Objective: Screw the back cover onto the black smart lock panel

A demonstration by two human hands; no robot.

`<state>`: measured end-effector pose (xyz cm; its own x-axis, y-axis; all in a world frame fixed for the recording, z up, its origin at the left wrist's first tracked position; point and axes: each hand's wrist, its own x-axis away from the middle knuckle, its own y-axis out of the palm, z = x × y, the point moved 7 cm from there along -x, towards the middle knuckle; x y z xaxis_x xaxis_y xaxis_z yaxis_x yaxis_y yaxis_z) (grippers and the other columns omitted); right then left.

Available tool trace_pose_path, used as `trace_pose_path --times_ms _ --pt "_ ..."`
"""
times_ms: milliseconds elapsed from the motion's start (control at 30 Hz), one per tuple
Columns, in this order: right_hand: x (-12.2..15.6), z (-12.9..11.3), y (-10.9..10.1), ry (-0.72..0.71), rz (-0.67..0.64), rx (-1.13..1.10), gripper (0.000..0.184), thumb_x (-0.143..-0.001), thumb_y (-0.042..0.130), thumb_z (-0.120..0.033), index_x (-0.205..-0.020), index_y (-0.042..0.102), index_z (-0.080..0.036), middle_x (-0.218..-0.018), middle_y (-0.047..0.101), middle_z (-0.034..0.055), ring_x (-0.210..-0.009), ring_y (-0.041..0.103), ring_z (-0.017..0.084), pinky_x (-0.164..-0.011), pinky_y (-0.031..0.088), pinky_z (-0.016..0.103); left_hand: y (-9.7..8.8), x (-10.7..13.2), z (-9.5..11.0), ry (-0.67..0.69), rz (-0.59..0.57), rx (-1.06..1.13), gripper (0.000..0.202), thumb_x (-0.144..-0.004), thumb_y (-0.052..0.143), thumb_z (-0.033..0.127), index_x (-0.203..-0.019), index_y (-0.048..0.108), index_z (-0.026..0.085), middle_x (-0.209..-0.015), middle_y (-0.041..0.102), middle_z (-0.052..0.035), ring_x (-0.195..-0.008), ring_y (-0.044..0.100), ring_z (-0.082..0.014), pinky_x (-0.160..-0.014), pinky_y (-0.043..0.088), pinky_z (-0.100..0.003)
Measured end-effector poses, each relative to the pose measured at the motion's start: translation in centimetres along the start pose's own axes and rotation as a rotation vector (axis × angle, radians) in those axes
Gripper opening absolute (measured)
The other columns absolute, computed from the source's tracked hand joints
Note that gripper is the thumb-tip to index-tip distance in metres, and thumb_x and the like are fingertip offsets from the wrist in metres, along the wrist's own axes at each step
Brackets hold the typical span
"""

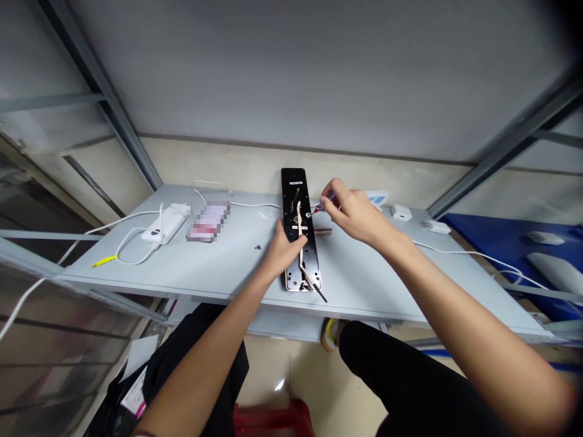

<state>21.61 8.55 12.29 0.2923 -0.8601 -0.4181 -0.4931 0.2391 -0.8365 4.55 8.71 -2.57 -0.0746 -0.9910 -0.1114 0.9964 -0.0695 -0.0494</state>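
Note:
A long black door lock panel (311, 249) lies back side up on the shelf table, its lower end near the front edge. A cream-coloured wire (299, 227) runs along it and ends in a dark tip past the lower edge. From its right side sticks out a copper-coloured handle (323, 232). My left hand (285, 247) grips the panel from the left, thumb across its face. Pinched in my right hand (348, 209) is a thin screwdriver (319, 207) with some red on it, its end close to the panel's right edge. Small dark screws (257, 247) lie left of the panel.
On the left are a white power strip (166, 224) with cables and a phone (209, 220). White adapters (401, 212) sit at the right, with a white cable trailing off the edge. Metal posts (122, 133) frame the table. A red stool (273, 420) is below.

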Motion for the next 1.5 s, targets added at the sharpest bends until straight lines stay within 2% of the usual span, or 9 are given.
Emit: trace_pose_path --times_ms 133,333,600,867,1033,1200,1300,1400,1500 --pt "-1.3 -1.0 -0.7 0.114 -0.205 0.198 0.016 -0.105 0.063 -0.035 -0.098 0.069 -0.021 -0.072 0.075 0.0061 -0.072 0.069 0.023 -0.066 0.043 0.032 0.4 -0.5 -0.8 -0.004 -0.014 0.214 0.046 -0.082 0.086 0.023 -0.124 0.069 0.017 -0.116 0.077 -0.0107 -0.111 0.073 -0.0288 -0.107 0.056 -0.044" --pt "-2.6 -1.8 -0.3 0.278 -0.452 0.139 0.021 -0.103 0.061 -0.020 -0.084 0.067 -0.019 -0.067 0.075 0.0059 -0.065 0.070 0.019 -0.064 0.046 0.029 0.7 -0.7 -0.9 0.011 -0.058 0.279 0.047 -0.072 0.095 0.022 -0.111 0.071 0.018 -0.104 0.076 -0.0056 -0.104 0.072 -0.0255 -0.101 0.056 -0.039" --pt "-3.3 -4.0 0.4 -0.050 -0.527 0.265 0.013 -0.102 0.060 -0.010 -0.095 0.068 -0.018 -0.095 0.081 0.0099 -0.084 0.069 0.020 -0.076 0.043 0.028 0.7 -0.8 -1.4 -0.009 -0.012 0.290 0.054 -0.066 0.095 0.015 -0.113 0.069 0.018 -0.099 0.076 -0.0020 -0.099 0.073 -0.0219 -0.095 0.056 -0.032" --pt "-4.2 -4.5 0.8 -0.303 -0.732 0.129 0.019 -0.100 0.053 -0.005 -0.100 0.066 -0.020 -0.100 0.078 0.0060 -0.086 0.067 0.018 -0.081 0.045 0.030 0.7 -0.7 -1.3 -0.042 -0.028 0.271 0.054 -0.068 0.091 0.013 -0.115 0.064 0.019 -0.107 0.076 -0.0047 -0.110 0.075 -0.0273 -0.098 0.057 -0.037" --pt "-4.7 -4.2 0.8 -0.307 -0.784 0.136 0.018 -0.095 0.058 -0.006 -0.099 0.068 -0.020 -0.100 0.078 0.0060 -0.088 0.067 0.019 -0.082 0.046 0.030 0.4 -0.4 -1.4 -0.095 0.017 0.213 0.057 -0.072 0.089 0.013 -0.117 0.056 0.020 -0.117 0.074 -0.0083 -0.114 0.074 -0.0278 -0.100 0.056 -0.039" --pt "-5.7 -2.7 0.1 0.031 -0.703 0.389 0.029 -0.106 0.060 -0.042 -0.107 0.077 -0.018 -0.095 0.079 0.0123 -0.080 0.070 0.024 -0.071 0.046 0.032 0.5 -0.5 -1.6 -0.120 0.009 0.213 0.060 -0.071 0.090 0.013 -0.117 0.053 0.022 -0.115 0.075 -0.0068 -0.113 0.074 -0.0282 -0.105 0.055 -0.043" --pt "-6.0 -2.8 0.1 0.023 -0.717 0.433 0.032 -0.108 0.054 -0.033 -0.092 0.076 -0.017 -0.087 0.078 0.0139 -0.077 0.070 0.024 -0.070 0.045 0.032 0.6 -0.7 -1.8 -0.121 0.003 0.202 0.061 -0.070 0.089 0.014 -0.118 0.052 0.022 -0.113 0.075 -0.0066 -0.112 0.074 -0.0280 -0.104 0.055 -0.042" --pt "-5.7 -3.3 0.4 -0.088 -0.750 0.408 0.016 -0.101 0.060 -0.017 -0.105 0.075 -0.020 -0.106 0.082 0.0097 -0.093 0.073 0.021 -0.079 0.048 0.028 0.7 -0.8 -1.7 -0.101 -0.018 0.191 0.058 -0.071 0.087 0.016 -0.118 0.053 0.022 -0.111 0.075 -0.0054 -0.110 0.074 -0.0272 -0.102 0.055 -0.040" --pt "-5.0 -3.4 0.5 -0.130 -0.750 0.450 0.029 -0.096 0.064 -0.012 -0.122 0.072 -0.021 -0.123 0.081 0.0118 -0.103 0.074 0.023 -0.080 0.048 0.029 0.8 -0.8 -1.8 -0.102 -0.031 0.192 0.056 -0.070 0.088 0.016 -0.115 0.055 0.022 -0.107 0.075 -0.0040 -0.107 0.074 -0.0265 -0.098 0.054 -0.037"
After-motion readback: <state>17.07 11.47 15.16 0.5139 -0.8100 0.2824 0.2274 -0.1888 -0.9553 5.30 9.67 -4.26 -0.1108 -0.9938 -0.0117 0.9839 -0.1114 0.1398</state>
